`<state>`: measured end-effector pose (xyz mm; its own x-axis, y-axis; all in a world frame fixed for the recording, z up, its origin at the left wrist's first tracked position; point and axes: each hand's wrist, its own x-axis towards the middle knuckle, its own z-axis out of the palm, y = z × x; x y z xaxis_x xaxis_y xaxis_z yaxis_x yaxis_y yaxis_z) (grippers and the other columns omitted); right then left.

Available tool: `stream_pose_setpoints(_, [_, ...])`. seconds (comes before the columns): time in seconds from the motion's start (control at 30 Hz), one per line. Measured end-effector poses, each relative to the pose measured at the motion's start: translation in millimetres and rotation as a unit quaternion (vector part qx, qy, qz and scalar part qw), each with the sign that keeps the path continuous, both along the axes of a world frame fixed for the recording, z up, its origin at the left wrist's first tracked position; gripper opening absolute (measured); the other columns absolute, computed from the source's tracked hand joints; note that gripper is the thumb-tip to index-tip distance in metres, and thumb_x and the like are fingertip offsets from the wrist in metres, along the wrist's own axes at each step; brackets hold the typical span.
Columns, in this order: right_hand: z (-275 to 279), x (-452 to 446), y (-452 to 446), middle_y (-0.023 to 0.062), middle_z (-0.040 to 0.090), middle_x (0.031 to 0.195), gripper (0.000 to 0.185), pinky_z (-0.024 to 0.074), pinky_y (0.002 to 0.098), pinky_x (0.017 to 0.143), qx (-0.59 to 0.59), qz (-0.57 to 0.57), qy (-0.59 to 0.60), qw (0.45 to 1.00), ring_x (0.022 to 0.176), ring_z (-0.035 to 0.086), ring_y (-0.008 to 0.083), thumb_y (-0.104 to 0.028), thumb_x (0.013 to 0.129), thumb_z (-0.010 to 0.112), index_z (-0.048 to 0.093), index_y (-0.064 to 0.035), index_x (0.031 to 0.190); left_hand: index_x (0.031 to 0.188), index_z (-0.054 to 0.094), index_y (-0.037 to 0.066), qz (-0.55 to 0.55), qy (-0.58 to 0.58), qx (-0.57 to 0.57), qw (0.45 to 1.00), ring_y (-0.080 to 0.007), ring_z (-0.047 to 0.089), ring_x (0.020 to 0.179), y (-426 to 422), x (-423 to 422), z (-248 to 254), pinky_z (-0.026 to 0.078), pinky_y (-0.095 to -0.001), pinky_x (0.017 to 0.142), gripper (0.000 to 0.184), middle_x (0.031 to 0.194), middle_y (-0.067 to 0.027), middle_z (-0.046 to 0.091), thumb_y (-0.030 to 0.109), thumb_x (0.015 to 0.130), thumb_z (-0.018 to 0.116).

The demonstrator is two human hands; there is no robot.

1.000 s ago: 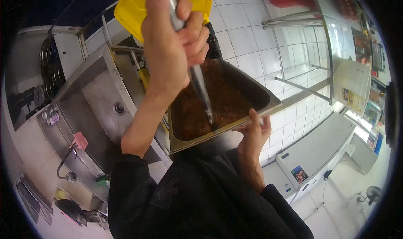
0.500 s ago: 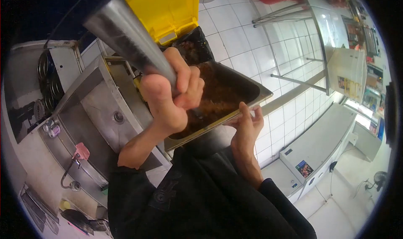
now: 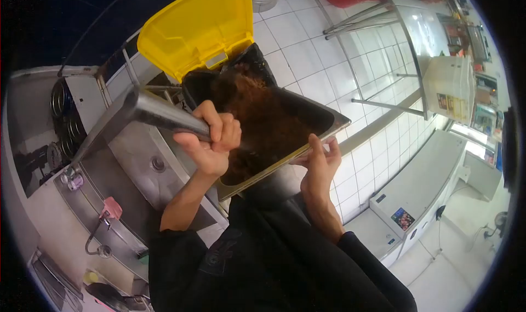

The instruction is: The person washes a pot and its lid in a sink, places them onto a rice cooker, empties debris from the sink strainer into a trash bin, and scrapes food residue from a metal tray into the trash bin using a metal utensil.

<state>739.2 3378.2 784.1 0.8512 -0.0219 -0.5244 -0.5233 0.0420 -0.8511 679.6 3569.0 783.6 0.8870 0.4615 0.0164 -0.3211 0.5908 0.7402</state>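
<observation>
My left hand [image 3: 211,139] is wrapped round a grey metal tool handle [image 3: 170,117]; its working end is blurred or hidden over the pan. With thumb on top and fingers beneath, my right hand [image 3: 320,164] grips the near right rim of a deep rectangular metal pan [image 3: 285,167]. The pan tilts away from me, its far end at an open bin with a yellow lid [image 3: 197,24] and a black bin bag [image 3: 263,60]. Brown, mushy-looking contents [image 3: 257,115] spread from the pan to the bin's mouth, blurred by motion.
At left stands a steel sink [image 3: 131,142] with a tap [image 3: 101,224] and a pink cloth [image 3: 112,208]. A metal-legged table [image 3: 411,32] is at upper right, and a white chest freezer [image 3: 422,180] at lower right. White tiles cover the floor [image 3: 312,49].
My left hand and the tool handle have moved down and away from the camera. Brown contents have shifted toward the bin's mouth. My right hand keeps its grip on the pan.
</observation>
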Motion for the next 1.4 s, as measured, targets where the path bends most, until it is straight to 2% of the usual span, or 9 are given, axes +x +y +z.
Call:
stream_pose_setpoints(0.43, [-0.1,-1.2,0.6,0.0124,0.062,0.066,0.018,0.0524,0.0274,0.039,-0.010,-0.004,0.004,1.000,0.045,0.060,0.0177,-0.012,0.093,0.058,0.041,-0.0058,0.094,0.063,0.034,0.011,0.019,-0.016,0.055,0.998,-0.0088,0.023,0.039,-32.8,-14.9,-22.9,0.018,-0.0253,0.038,0.073,0.046,0.0030,0.028,0.083,0.074,0.044])
stream_pose_setpoints(0.5, [2.1,0.2,3.9,0.0087,0.062,0.073,0.017,0.0547,0.0269,0.043,0.019,0.003,0.003,1.000,0.048,0.061,0.0155,-0.011,0.088,0.061,0.050,-0.0020,0.097,0.062,0.034,0.011,0.024,-0.035,0.105,0.994,-0.0086,0.024,0.039,-40.9,-14.6,-26.2,0.018,-0.0255,0.038,0.072,0.045,0.0032,0.028,0.081,0.074,0.047])
stream_pose_setpoints(0.6, [-0.6,0.0,0.1,0.0129,0.063,0.067,0.018,0.0517,0.0271,0.039,-0.001,-0.002,0.004,1.000,0.044,0.060,0.0178,-0.011,0.093,0.058,0.042,-0.0051,0.094,0.061,0.034,0.012,0.015,-0.018,0.096,0.995,-0.0084,0.024,0.039,-37.2,-10.5,-40.6,0.019,-0.0254,0.038,0.072,0.045,0.0033,0.029,0.082,0.072,0.049])
stream_pose_setpoints(0.83, [1.2,1.6,2.0,0.0140,0.063,0.068,0.017,0.0510,0.0263,0.039,0.002,-0.002,0.010,1.000,0.044,0.059,0.0176,-0.010,0.092,0.058,0.042,-0.0047,0.093,0.062,0.035,0.011,-0.008,0.010,0.098,0.995,-0.0078,0.023,0.039,-32.4,2.8,-55.8,0.019,-0.0248,0.039,0.074,0.046,0.0041,0.028,0.083,0.070,0.048])
stream_pose_setpoints(0.97, [2.3,1.1,2.4,0.0093,0.063,0.073,0.019,0.0525,0.0262,0.041,-0.011,-0.007,0.016,1.000,0.045,0.058,0.0134,-0.012,0.089,0.061,0.051,-0.0010,0.101,0.061,0.034,0.011,-0.013,0.012,0.156,0.988,-0.0073,0.024,0.039,-41.8,3.8,-63.3,0.019,-0.0239,0.038,0.074,0.046,0.0039,0.027,0.083,0.071,0.048])
stream_pose_setpoints(1.1, [0.1,0.9,0.9,0.0151,0.065,0.070,0.014,0.0516,0.0262,0.040,-0.011,0.000,0.007,1.000,0.045,0.060,0.0176,-0.009,0.093,0.056,0.043,-0.0033,0.096,0.061,0.034,0.012,0.063,0.013,0.229,0.971,-0.0066,0.025,0.039,-42.9,12.9,-133.2,0.019,-0.0240,0.038,0.069,0.047,0.0042,0.027,0.078,0.080,0.042])
stream_pose_setpoints(1.17, [3.4,2.5,2.6,0.0150,0.064,0.070,0.015,0.0516,0.0261,0.040,-0.019,0.003,0.005,1.000,0.045,0.060,0.0174,-0.010,0.093,0.056,0.044,-0.0027,0.097,0.066,0.031,0.009,0.075,0.030,0.195,0.977,-0.0063,0.029,0.043,-26.9,26.3,-134.5,0.018,-0.0241,0.041,0.062,0.051,0.0030,0.029,0.066,0.091,0.040])
stream_pose_setpoints(1.23, [3.6,5.3,5.5,0.0150,0.064,0.069,0.015,0.0516,0.0259,0.041,-0.023,0.013,0.006,1.000,0.045,0.060,0.0172,-0.010,0.093,0.056,0.044,-0.0021,0.098,0.067,0.032,0.010,0.054,0.053,0.141,0.987,-0.0061,0.026,0.043,-18.3,30.5,-128.0,0.017,-0.0240,0.040,0.067,0.051,0.0035,0.027,0.074,0.085,0.041])
stream_pose_setpoints(1.4, [2.1,10.0,8.4,0.0100,0.065,0.074,0.026,0.0543,0.0268,0.045,-0.013,0.033,0.005,0.999,0.051,0.062,0.0150,-0.014,0.090,0.061,0.052,0.0011,0.110,0.071,0.035,0.012,0.064,0.009,0.025,0.998,-0.0065,0.023,0.042,-3.2,27.7,-32.7,0.019,-0.0231,0.040,0.072,0.050,0.0040,0.028,0.084,0.075,0.037])
